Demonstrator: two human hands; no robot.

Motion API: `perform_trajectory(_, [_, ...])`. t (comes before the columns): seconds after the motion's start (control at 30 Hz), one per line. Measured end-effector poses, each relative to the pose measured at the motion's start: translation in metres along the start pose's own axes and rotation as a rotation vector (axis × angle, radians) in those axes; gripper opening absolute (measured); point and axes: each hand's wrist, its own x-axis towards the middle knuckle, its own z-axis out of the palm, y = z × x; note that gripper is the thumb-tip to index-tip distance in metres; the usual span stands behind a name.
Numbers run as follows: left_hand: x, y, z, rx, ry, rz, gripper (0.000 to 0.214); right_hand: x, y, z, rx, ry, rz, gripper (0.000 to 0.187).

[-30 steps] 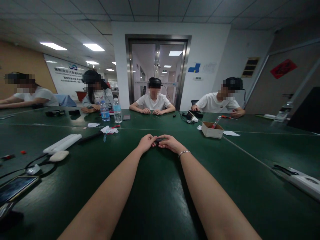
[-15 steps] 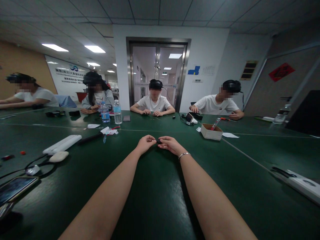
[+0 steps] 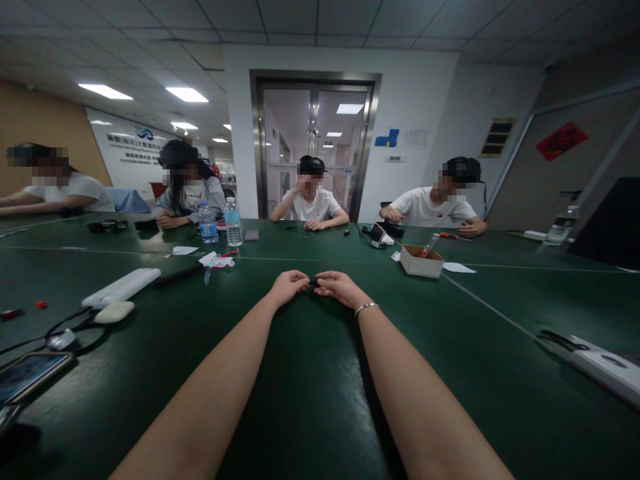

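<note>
Holds a small dark object (image 3: 314,283) at the green table (image 3: 310,373), left of the open box (image 3: 421,267) and slightly nearer than it. Grips it in the bent fingertips of the right hand (image 3: 340,288), the closer one to the box. Bunches thumb and fingers of the left hand (image 3: 289,287) against the object's end farther from the box; cannot tell whether clasping it too. Seems to lie with its long axis crosswise, hand to hand, one end toward the box; mostly hidden. Can read "大数据" on the wall sign (image 3: 145,143), far behind and left of the box, and apparently "福" on the red diamond (image 3: 561,141), behind and right of it. Cannot read the blue labels on two water bottles (image 3: 233,230), left of the box and beyond.
</note>
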Motion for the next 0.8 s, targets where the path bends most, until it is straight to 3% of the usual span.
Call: perform_trajectory(0.8, [0.0033,-0.0082,-0.0003,0.151,-0.030,-0.034,0.035,-0.0004,0.0002,-0.0030,-0.016,-0.045,-0.019,0.024])
